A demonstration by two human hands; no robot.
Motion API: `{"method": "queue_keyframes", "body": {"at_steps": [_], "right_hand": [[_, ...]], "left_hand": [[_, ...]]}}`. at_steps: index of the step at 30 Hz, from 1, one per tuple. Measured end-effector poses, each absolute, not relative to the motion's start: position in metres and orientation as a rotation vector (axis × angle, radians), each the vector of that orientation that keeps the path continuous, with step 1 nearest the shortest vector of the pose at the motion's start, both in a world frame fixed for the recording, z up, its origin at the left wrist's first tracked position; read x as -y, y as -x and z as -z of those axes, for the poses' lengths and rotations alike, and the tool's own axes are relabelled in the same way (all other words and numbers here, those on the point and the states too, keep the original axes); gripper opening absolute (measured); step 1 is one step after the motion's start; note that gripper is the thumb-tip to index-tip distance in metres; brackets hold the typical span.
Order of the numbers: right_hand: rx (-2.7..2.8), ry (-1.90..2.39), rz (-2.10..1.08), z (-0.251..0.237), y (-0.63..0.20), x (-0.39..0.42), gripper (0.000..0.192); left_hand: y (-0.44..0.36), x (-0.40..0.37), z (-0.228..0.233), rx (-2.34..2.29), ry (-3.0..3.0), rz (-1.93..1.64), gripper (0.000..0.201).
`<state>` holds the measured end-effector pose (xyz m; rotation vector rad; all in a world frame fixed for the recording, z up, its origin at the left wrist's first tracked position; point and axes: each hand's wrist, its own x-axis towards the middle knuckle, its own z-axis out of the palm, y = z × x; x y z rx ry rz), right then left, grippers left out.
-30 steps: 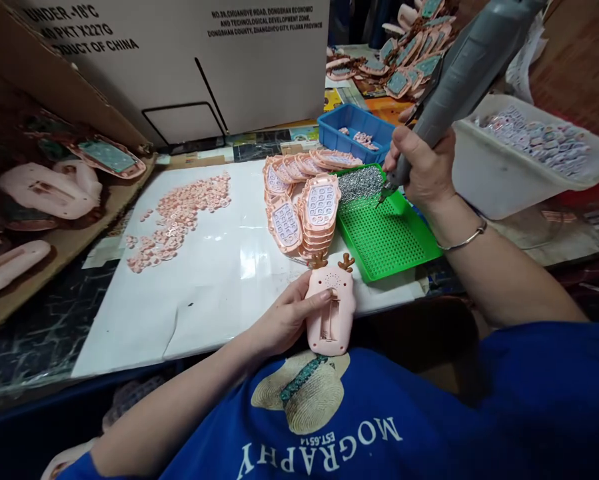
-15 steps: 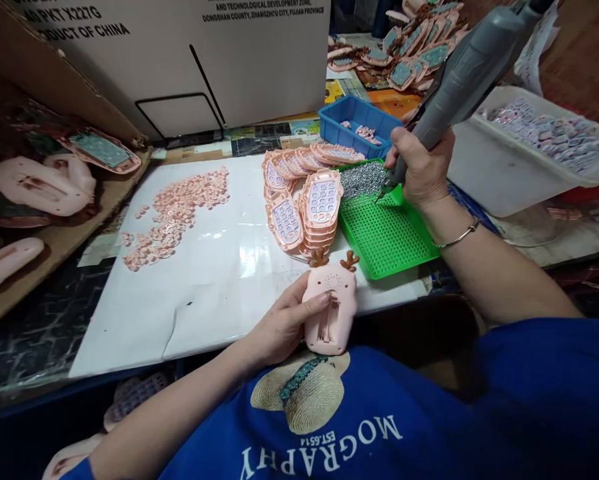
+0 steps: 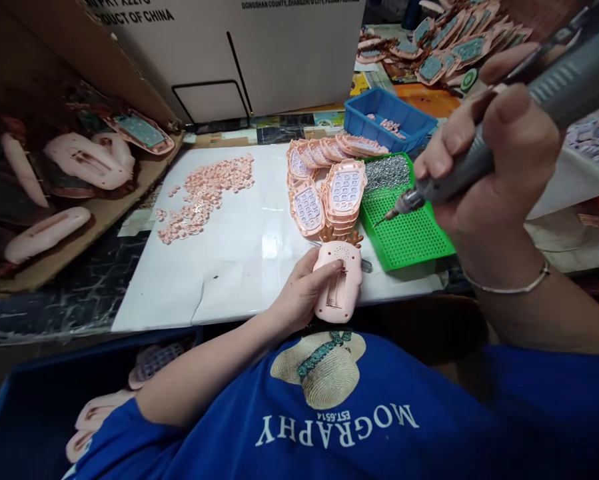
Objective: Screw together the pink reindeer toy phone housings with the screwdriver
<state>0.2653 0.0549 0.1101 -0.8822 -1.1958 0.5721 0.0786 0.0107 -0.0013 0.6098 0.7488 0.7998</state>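
Note:
My left hand point(image 3: 304, 287) is closed around a pink toy phone point(image 3: 350, 293) with brown antlers, its back and open battery slot facing up and my thumb over the slot. In my right hand point(image 3: 509, 143) is a grey electric screwdriver point(image 3: 582, 80), its bit pointing down and left over the green tray point(image 3: 414, 237). Whether a screw sits on the bit is too small to tell. Small silver screws point(image 3: 386, 172) are heaped at the tray's far end. Beside the tray stand stacked pink phone fronts point(image 3: 346, 190) with white keypads.
Small pink parts point(image 3: 204, 193) lie scattered on the white board point(image 3: 244, 267). A blue bin point(image 3: 374, 110) stands behind the tray, and a carton point(image 3: 144, 220) of pink shells at left. More shells point(image 3: 459, 47) are piled far right, near a white tub point(image 3: 569, 183) of keypads.
My right hand has lifted the screwdriver up and back from the screws, closer to the camera. My left hand keeps its grip on the toy phone. The whole view has shifted.

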Motion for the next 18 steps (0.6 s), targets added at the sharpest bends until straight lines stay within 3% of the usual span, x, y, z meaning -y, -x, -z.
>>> {"method": "queue_keyframes", "body": {"at_steps": [7,18], "right_hand": [[1.248,0.625,-0.855,-0.086,-0.238,-0.034,0.026],[1.321,0.586,-0.882,-0.076,-0.241,-0.042,0.024]], "left_hand": [[-0.080,-0.009,0.001,-0.760,-0.608,-0.827,0.046],[-0.081,-0.011,-0.001,-0.754,-0.605,-0.809,0.043]]}}
